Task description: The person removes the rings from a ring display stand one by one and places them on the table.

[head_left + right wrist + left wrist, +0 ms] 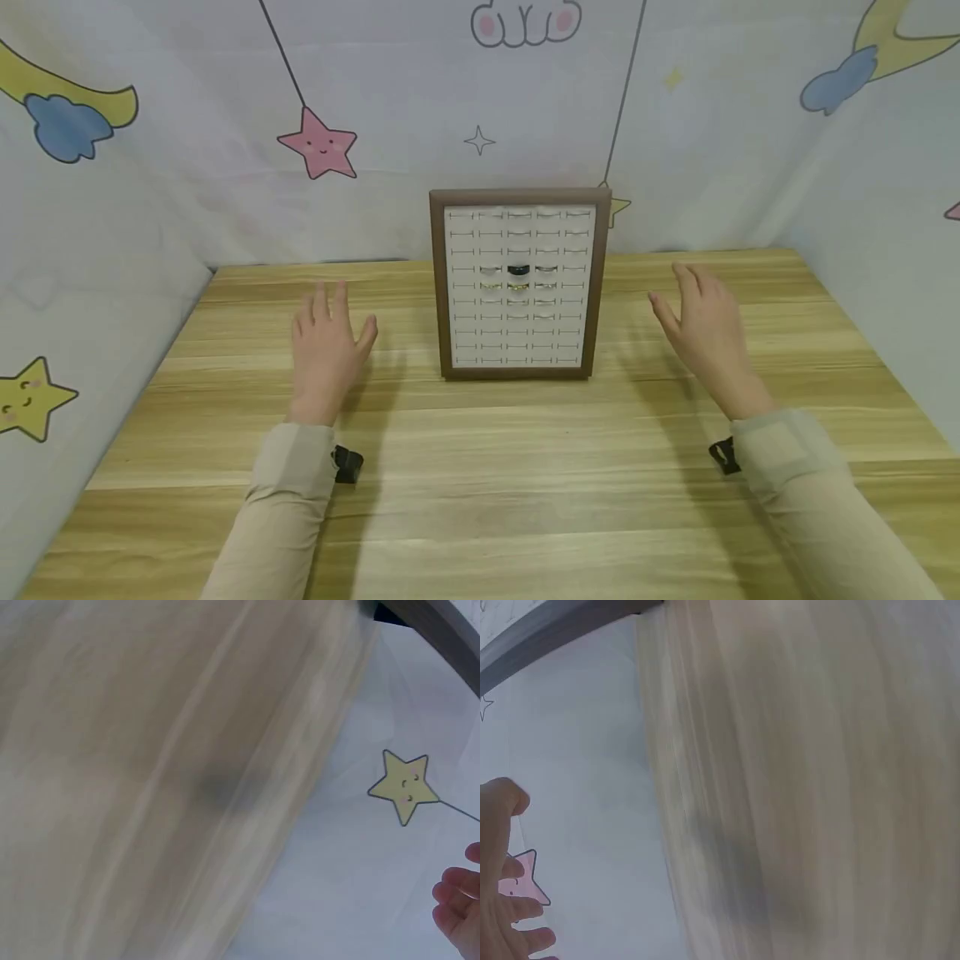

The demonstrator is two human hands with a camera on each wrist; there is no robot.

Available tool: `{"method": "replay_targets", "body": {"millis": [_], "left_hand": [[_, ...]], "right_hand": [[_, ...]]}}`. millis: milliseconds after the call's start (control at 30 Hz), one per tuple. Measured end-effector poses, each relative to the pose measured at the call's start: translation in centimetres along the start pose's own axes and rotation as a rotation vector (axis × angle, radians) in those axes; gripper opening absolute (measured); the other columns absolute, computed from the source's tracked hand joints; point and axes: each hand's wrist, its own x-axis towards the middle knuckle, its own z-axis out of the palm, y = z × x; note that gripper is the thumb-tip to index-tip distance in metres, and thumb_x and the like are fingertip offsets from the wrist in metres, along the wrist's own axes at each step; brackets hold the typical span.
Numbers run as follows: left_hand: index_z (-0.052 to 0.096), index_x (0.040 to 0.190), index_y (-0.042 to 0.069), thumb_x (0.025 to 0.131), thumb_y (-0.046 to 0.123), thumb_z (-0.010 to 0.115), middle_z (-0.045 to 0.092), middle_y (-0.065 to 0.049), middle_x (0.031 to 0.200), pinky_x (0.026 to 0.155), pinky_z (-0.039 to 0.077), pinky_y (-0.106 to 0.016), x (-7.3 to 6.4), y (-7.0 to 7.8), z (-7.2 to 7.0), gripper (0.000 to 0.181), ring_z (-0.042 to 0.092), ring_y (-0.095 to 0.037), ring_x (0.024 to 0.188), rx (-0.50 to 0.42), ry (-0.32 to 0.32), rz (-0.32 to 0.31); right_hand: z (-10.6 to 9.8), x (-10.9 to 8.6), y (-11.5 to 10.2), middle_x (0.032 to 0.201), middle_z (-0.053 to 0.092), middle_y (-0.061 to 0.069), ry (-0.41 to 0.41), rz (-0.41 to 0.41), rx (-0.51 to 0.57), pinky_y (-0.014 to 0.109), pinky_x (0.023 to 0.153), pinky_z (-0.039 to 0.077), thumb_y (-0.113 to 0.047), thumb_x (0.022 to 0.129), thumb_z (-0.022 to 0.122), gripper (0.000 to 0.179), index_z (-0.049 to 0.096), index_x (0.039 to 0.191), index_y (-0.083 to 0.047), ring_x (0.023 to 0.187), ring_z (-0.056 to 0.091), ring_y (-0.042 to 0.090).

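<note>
A ring display board [517,333] with a brown frame stands upright on the table, its white face lined with rows of slots. Several rings sit in its middle rows, among them a black ring [518,270] and a gold-coloured ring [517,287] beneath it. To the left of the board, my left hand [324,350] hovers above the table, fingers spread and holding nothing. My right hand [708,333] is on the other side, likewise apart from the board, with nothing in its fingers. Part of the frame [555,637] crosses the top corner of the left wrist view.
The wood-grain table [487,500] spreads around the board. Behind it hangs a pale curtain [405,125] printed with stars, moons and clouds, which also lines both sides. Black straps [347,464] show at both wrists.
</note>
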Motion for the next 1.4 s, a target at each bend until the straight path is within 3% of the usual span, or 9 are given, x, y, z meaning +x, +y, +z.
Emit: {"method": "replay_targets", "body": {"millis": [100,200,500,667,867,1067,1267,1400], "left_hand": [[0.025,0.147,-0.002,0.100,0.030,0.043,0.029,-0.031,0.148,0.111,0.027,-0.060,0.0,0.5,0.4,0.060,0.030,-0.050,0.134,-0.144,0.060,0.029],[0.030,0.145,-0.004,0.100,0.025,0.045,0.038,-0.029,0.143,0.109,0.033,-0.057,0.1,1.2,0.7,0.055,0.036,-0.046,0.132,-0.316,0.073,0.029],[0.033,0.146,0.003,0.095,0.011,0.049,0.038,-0.020,0.146,0.110,0.037,-0.045,0.1,3.6,1.4,0.054,0.038,-0.036,0.134,-0.781,-0.078,-0.028],[0.026,0.149,0.009,0.089,0.004,0.050,0.035,-0.018,0.149,0.113,0.035,-0.044,0.2,4.5,2.1,0.065,0.036,-0.034,0.137,-0.952,-0.196,-0.045],[0.018,0.153,0.017,0.086,-0.001,0.054,0.031,-0.016,0.151,0.114,0.032,-0.047,0.2,5.1,3.2,0.078,0.034,-0.035,0.138,-1.032,-0.299,-0.025],[0.017,0.154,0.017,0.084,-0.007,0.057,0.032,-0.018,0.151,0.113,0.032,-0.049,0.3,5.7,3.9,0.084,0.037,-0.035,0.136,-1.039,-0.309,-0.004],[0.016,0.154,0.019,0.083,-0.009,0.058,0.031,-0.017,0.151,0.114,0.032,-0.048,0.5,5.9,4.3,0.087,0.038,-0.035,0.136,-1.058,-0.322,-0.011],[0.016,0.154,0.020,0.083,-0.009,0.060,0.030,-0.016,0.150,0.112,0.036,-0.048,0.5,6.2,4.4,0.088,0.039,-0.035,0.134,-1.065,-0.331,-0.015]], "right_hand": [[-0.3,0.3,-1.0,0.124,0.053,0.033,0.060,-0.002,0.056,0.059,0.099,0.041,-0.017,0.095,0.057,0.046,0.047,0.129,0.012,0.114,0.050,0.049],[-0.5,0.8,-2.0,0.121,0.056,0.031,0.118,-0.019,0.113,0.056,0.098,0.043,-0.011,0.093,0.059,0.040,0.051,0.125,0.011,0.113,0.053,0.046],[-0.9,2.4,-5.4,0.114,0.063,0.026,0.225,-0.073,0.211,0.048,0.097,0.045,-0.006,0.091,0.060,0.032,0.057,0.119,0.009,0.109,0.057,0.040],[-0.9,3.0,-7.4,0.112,0.065,0.024,0.252,-0.134,0.220,0.047,0.097,0.046,-0.007,0.090,0.062,0.031,0.060,0.116,0.008,0.108,0.059,0.039],[-0.4,3.9,-9.4,0.107,0.068,0.021,0.246,-0.235,0.203,0.045,0.094,0.047,-0.008,0.088,0.065,0.027,0.063,0.112,0.006,0.103,0.061,0.036],[0.2,4.6,-11.4,0.106,0.069,0.017,0.169,-0.324,0.215,0.041,0.091,0.049,-0.004,0.087,0.065,0.023,0.064,0.108,0.003,0.099,0.063,0.032],[0.9,5.0,-13.0,0.109,0.069,0.013,0.019,-0.290,0.229,0.037,0.096,0.049,-0.004,0.089,0.063,0.021,0.066,0.110,0.000,0.107,0.060,0.029],[1.4,5.1,-13.6,0.109,0.069,0.012,-0.028,-0.292,0.223,0.037,0.097,0.049,-0.004,0.088,0.064,0.021,0.067,0.109,-0.002,0.109,0.059,0.029]]}}
